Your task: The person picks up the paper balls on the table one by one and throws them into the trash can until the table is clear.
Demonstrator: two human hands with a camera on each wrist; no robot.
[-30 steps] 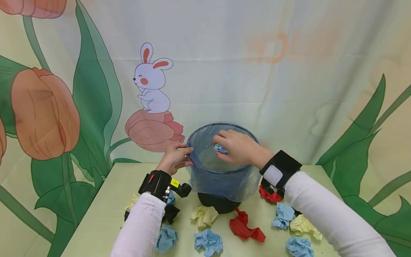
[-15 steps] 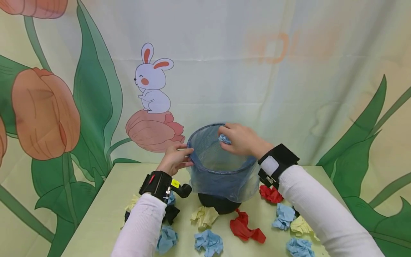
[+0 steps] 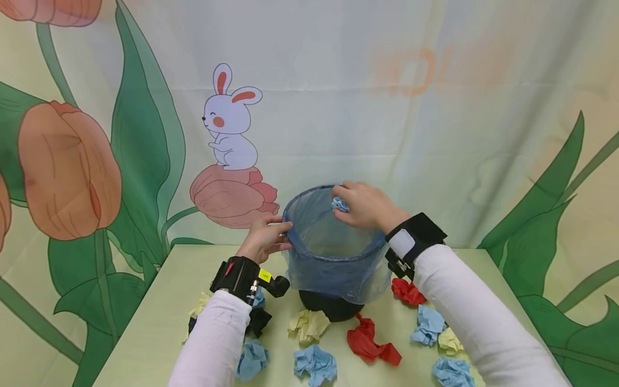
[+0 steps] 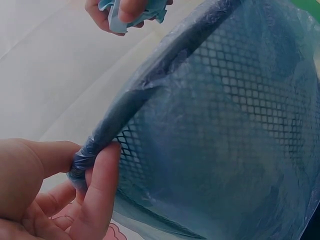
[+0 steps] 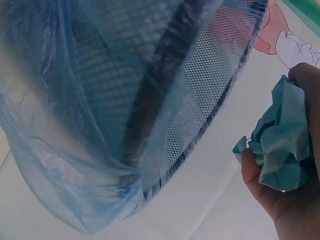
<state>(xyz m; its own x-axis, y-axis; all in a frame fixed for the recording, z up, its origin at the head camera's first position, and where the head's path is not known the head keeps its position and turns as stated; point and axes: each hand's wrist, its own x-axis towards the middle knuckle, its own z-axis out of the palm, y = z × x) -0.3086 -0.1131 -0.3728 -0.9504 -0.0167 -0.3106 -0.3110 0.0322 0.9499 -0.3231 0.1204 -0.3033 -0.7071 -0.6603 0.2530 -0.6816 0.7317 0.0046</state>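
A mesh wastebasket (image 3: 333,307) lined with a thin blue plastic bag (image 3: 333,279) stands at the middle of the table. My left hand (image 3: 263,237) pinches its rim on the left side, thumb on one side and fingers on the other in the left wrist view. Above the basket's right part, my right hand (image 3: 365,205) holds a crumpled light-blue paper ball (image 5: 285,140) in curled fingers. That paper ball is higher than the rim in both wrist views. The bag's edge hangs loosely folded over the outside of the basket.
Crumpled paper balls lie around the basket's foot: yellow (image 3: 309,325), red (image 3: 372,341), blue (image 3: 315,365) and black (image 3: 258,321). More lie to the right, including a red one (image 3: 408,291) and a blue one (image 3: 427,325). A printed curtain (image 3: 338,107) hangs behind the table.
My right hand has moved slightly right and up, away from the basket's middle, still holding the blue paper ball. My left hand stays on the rim.
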